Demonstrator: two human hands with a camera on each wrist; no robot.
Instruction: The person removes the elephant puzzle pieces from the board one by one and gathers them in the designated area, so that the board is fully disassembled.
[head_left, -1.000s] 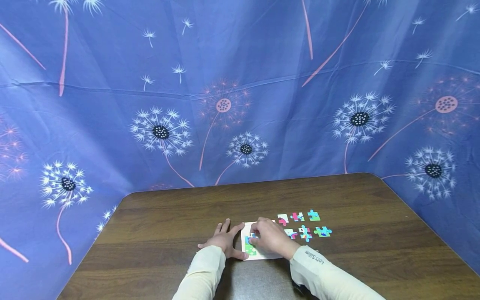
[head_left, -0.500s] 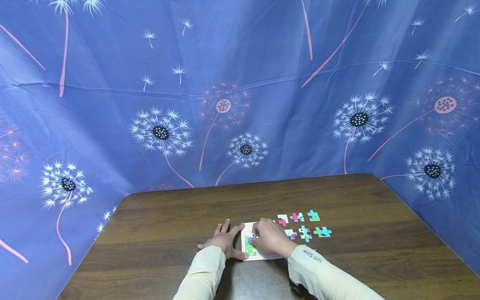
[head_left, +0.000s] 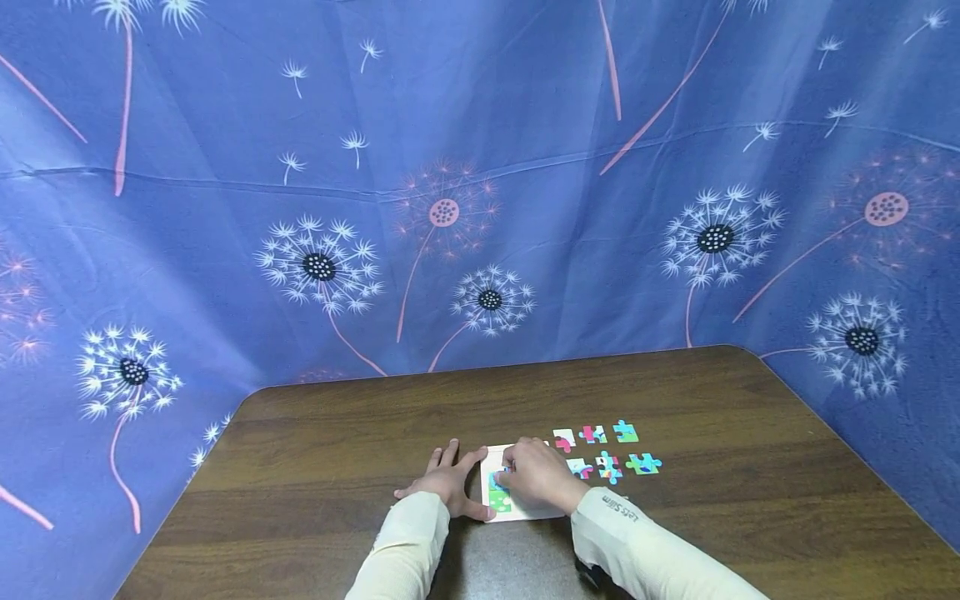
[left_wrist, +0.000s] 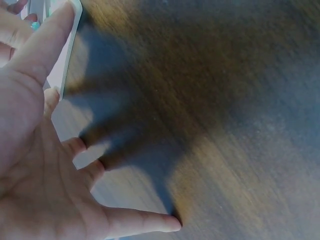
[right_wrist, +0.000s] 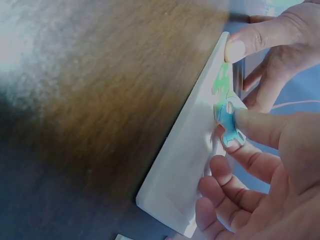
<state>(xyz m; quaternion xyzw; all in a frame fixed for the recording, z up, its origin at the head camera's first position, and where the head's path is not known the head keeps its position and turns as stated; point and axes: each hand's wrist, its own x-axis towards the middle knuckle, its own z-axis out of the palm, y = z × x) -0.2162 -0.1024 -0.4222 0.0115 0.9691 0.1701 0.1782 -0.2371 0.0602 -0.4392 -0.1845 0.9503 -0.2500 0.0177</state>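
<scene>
My left hand (head_left: 444,483) lies with fingers spread at the left side of a pale puzzle board (head_left: 525,512). Its thumb presses the board's near left corner, and its index fingertip touches the far left corner. In the right wrist view, my right hand (right_wrist: 265,165) pinches a blue puzzle piece (right_wrist: 228,122) between thumb and index finger. The piece stands tilted over the board, beside a green puzzle piece (right_wrist: 223,79) set in the board's near left corner. From the head, the right hand hides most of the blue piece and much of the board.
Right of the board, several loose puzzle pieces lie on the brown wooden table (head_left: 360,433) in two rows, among them a blue-green one (head_left: 644,463) and a red-white one (head_left: 564,439). A blue dandelion-print cloth (head_left: 480,167) hangs behind the table's far edge.
Both hands keep nearly the same place at the board, the right still pinching the blue puzzle piece. The right forearm has shifted very slightly left, and the head view has drifted a little.
</scene>
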